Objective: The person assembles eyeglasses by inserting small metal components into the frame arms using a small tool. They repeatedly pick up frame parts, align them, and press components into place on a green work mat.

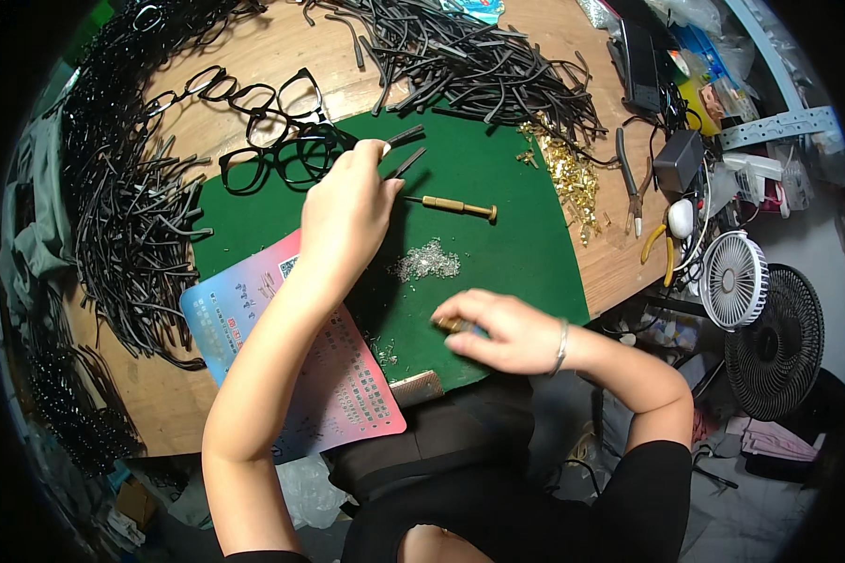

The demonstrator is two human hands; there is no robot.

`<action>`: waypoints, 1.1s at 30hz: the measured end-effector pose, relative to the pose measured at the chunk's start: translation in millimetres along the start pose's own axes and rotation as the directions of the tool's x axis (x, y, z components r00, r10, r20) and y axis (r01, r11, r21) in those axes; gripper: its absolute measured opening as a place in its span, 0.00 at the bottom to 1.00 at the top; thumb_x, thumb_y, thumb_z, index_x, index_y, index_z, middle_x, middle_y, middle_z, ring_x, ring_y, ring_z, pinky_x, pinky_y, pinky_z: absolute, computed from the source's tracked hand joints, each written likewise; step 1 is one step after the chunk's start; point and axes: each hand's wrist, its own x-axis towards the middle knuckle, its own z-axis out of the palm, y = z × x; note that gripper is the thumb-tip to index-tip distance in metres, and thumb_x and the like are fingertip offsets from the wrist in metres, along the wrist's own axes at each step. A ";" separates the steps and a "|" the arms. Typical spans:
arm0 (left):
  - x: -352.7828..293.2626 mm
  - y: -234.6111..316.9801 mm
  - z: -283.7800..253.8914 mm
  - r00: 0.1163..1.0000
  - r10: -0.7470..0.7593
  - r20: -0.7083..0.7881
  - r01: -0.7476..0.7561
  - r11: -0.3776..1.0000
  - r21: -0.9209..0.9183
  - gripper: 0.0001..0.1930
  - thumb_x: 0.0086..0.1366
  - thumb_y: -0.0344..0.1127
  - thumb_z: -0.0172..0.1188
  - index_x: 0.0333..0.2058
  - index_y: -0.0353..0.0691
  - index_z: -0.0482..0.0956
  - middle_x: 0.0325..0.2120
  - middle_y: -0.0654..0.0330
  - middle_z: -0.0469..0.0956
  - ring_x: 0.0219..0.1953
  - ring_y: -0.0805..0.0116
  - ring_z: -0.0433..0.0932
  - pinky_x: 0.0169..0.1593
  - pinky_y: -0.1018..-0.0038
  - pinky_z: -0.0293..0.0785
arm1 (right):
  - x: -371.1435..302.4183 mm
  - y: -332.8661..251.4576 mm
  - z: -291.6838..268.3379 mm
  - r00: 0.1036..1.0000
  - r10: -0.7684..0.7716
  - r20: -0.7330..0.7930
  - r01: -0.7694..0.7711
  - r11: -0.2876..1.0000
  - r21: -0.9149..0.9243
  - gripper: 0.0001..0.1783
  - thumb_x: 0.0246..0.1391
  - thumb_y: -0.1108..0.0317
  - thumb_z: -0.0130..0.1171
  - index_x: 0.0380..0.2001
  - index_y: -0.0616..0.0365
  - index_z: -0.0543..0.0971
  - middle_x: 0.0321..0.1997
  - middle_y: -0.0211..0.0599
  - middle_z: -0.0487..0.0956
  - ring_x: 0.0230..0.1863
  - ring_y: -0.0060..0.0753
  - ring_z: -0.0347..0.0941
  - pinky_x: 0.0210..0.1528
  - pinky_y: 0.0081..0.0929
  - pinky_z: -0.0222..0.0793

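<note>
Head view: glasses (270,158) are gripped in the left hand (347,206), a brass piece (453,326) in the right hand (509,333), metal bits (429,261) between.

A wooden table (620,267) carries a green mat (526,258), black strips (469,70), glasses frames (270,158) and brassy pieces (573,178).

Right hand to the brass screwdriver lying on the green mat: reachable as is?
Likely yes: mainly green mat shows between the right hand and the screwdriver, with the silver parts pile mostly left of the path. The hand seems to hold something brass-coloured, though.
</note>
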 end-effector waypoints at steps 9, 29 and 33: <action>-35.3 36.2 -82.4 0.946 -0.224 -0.234 0.036 0.791 -0.611 0.06 0.65 0.29 0.52 0.35 0.32 0.74 0.22 0.67 0.69 0.23 0.82 0.63 0.27 0.86 0.59 | 56.5 48.3 -106.0 0.833 -0.268 -0.484 -0.336 0.448 -0.828 0.06 0.49 0.67 0.53 0.30 0.57 0.72 0.31 0.42 0.73 0.23 0.45 0.75 0.26 0.39 0.72; -180.2 81.6 -65.3 0.761 -0.341 0.552 0.617 0.117 -0.778 0.14 0.68 0.30 0.45 0.51 0.35 0.65 0.31 0.62 0.77 0.20 0.88 0.63 0.24 0.88 0.60 | 8.3 -69.3 23.5 0.974 0.184 -0.130 -0.106 0.882 0.460 0.08 0.51 0.73 0.57 0.33 0.67 0.75 0.30 0.36 0.78 0.31 0.20 0.75 0.33 0.19 0.71; -184.0 78.3 -62.0 0.755 -0.374 0.538 0.595 0.048 -0.802 0.14 0.69 0.32 0.45 0.50 0.35 0.65 0.27 0.62 0.77 0.16 0.87 0.62 0.20 0.88 0.59 | 14.5 -55.0 48.0 0.937 -0.076 -0.341 0.154 0.966 0.207 0.06 0.49 0.74 0.59 0.31 0.64 0.77 0.28 0.38 0.77 0.28 0.24 0.76 0.29 0.21 0.71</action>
